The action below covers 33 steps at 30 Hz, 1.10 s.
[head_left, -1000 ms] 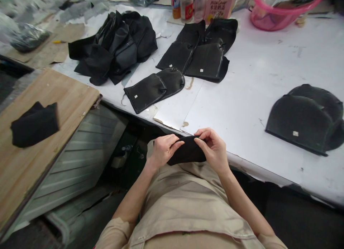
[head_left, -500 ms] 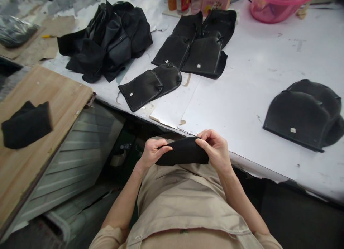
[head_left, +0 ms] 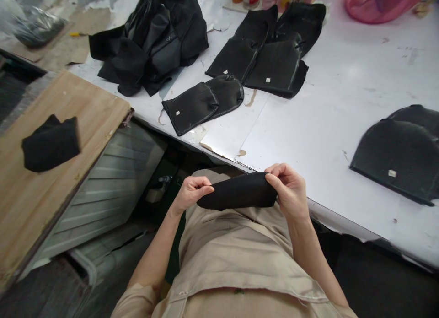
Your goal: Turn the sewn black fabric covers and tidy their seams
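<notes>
Centrally held piece: a long black panel of soft-looking fabric (head_left: 238, 192), at the lower middle of the frame, spread sideways over a beige cloth apron (head_left: 236, 249).
Left hand (head_left: 193, 193): thumb and curled fingers pinch the panel's left end.
Right hand (head_left: 290, 190): thumb and bent forefinger grip the panel's upper right corner, closed narrowly on the material.
Feel of the black panel: probably light and pliable, likelier to sag or crease than to break; the smooth face might slide a little under a loose pinch.
Best hold: by judgement, both ends near the upper edge, where a slight pull should keep it flat.
White tabletop (head_left: 318, 139): fills much of the upper and right frame, bearing overlapping flat black pieces with small white stickers (head_left: 274, 64) at upper centre and a crumpled heap of black fabric (head_left: 154, 43) at upper left.
Pale wood-grain board (head_left: 99, 107): at left, carrying a small black cloth piece (head_left: 51, 144).
</notes>
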{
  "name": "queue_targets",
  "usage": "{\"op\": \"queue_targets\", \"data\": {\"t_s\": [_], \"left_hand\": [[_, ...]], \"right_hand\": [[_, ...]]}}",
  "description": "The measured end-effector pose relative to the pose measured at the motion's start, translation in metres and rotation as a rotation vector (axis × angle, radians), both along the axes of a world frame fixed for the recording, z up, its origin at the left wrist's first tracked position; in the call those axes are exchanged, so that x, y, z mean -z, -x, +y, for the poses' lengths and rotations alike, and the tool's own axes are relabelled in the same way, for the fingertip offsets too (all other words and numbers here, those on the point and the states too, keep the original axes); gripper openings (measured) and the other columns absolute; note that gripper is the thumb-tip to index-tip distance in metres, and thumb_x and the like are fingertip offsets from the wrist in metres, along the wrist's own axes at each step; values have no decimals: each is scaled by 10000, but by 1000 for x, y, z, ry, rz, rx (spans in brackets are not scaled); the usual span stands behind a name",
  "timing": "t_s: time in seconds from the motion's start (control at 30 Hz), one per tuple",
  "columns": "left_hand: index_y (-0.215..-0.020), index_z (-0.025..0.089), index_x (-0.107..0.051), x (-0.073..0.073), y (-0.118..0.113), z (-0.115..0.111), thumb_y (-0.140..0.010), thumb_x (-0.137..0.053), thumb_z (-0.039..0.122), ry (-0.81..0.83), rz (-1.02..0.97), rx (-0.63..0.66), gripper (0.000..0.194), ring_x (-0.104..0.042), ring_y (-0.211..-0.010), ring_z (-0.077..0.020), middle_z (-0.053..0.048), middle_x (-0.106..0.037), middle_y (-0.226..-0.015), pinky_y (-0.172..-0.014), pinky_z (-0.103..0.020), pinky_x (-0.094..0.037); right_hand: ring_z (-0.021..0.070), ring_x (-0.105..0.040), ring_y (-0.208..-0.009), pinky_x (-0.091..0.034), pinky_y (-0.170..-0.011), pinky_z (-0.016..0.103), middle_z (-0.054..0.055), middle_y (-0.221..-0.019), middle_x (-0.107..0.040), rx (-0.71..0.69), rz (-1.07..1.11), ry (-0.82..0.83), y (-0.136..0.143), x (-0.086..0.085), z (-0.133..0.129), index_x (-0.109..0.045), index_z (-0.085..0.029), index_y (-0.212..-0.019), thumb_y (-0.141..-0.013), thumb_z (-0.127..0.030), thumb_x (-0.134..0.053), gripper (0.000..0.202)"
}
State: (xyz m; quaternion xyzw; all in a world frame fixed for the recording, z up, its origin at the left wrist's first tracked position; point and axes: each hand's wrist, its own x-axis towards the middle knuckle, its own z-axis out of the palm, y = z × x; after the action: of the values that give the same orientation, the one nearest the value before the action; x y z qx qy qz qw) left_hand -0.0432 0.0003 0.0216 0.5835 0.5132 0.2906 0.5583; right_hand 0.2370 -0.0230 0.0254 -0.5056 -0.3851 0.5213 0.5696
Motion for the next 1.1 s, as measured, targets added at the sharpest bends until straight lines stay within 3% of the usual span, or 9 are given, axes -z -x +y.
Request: {"op": "queue_targets", "data": {"t_s": [0.33, 0.43, 0.53, 0.67, 0.8, 0.93, 1.1], "left_hand": [[-645, 124, -610, 12, 19, -10, -752, -754, 470, 158, -97, -26, 389, -383, -479, -72, 18, -494, -544, -454, -197, -273], [-684, 130, -616, 9, 23, -8, -819, -688, 471, 143, -27, 39, 374, -418, -512, -86, 15, -504, -574, -477, -202, -311], [-737, 136, -652, -1, 21, -3, -906, -589, 430, 27, 168, 186, 344, -524, -632, -129, -19, -584, -672, -595, -233, -410], [-943, 176, -696, -27, -6, 0, -942, -562, 371, -252, 386, 278, 237, -612, -858, -184, -62, -692, -913, -773, -277, -450], [-898, 170, -663, -48, -50, -2, -954, -559, 315, -429, 294, 202, 188, -592, -765, -147, -39, -656, -830, -721, -253, -434], [-818, 169, -633, -49, -72, -3, -956, -555, 271, -447, 180, 104, 189, -540, -683, -117, -4, -586, -736, -653, -230, -410], [-855, 167, -641, -43, -71, -4, -964, -532, 271, -339, 104, 86, 185, -546, -731, -124, -6, -582, -767, -683, -233, -415]], "right_hand": [[148, -535, -769, -406, -708, 277, 15, -802, -604, 2, 78, -6, -3, 6, 0, -578, -191, -713, -826, -233, -740, 203], [148, -535, -769, -403, -695, 275, 12, -805, -601, -15, 46, -24, -2, 4, -1, -570, -196, -724, -835, -227, -732, 199], [151, -546, -763, -408, -683, 279, 11, -805, -598, -108, -28, -77, 1, -3, -2, -551, -203, -726, -844, -225, -722, 209], [163, -563, -780, -424, -686, 291, 14, -800, -587, -228, -115, -150, 10, -14, -1, -526, -210, -728, -860, -240, -709, 227], [155, -556, -767, -433, -698, 293, 11, -811, -590, -278, -193, -196, 19, -20, 3, -518, -213, -737, -874, -243, -698, 228], [152, -555, -773, -436, -697, 285, 1, -811, -588, -254, -213, -220, 19, -22, 5, -508, -219, -747, -861, -234, -717, 238], [159, -568, -786, -447, -721, 293, 1, -829, -593, -290, -321, -240, 15, -23, 4, -526, -220, -775, -794, -233, -787, 262]]}}
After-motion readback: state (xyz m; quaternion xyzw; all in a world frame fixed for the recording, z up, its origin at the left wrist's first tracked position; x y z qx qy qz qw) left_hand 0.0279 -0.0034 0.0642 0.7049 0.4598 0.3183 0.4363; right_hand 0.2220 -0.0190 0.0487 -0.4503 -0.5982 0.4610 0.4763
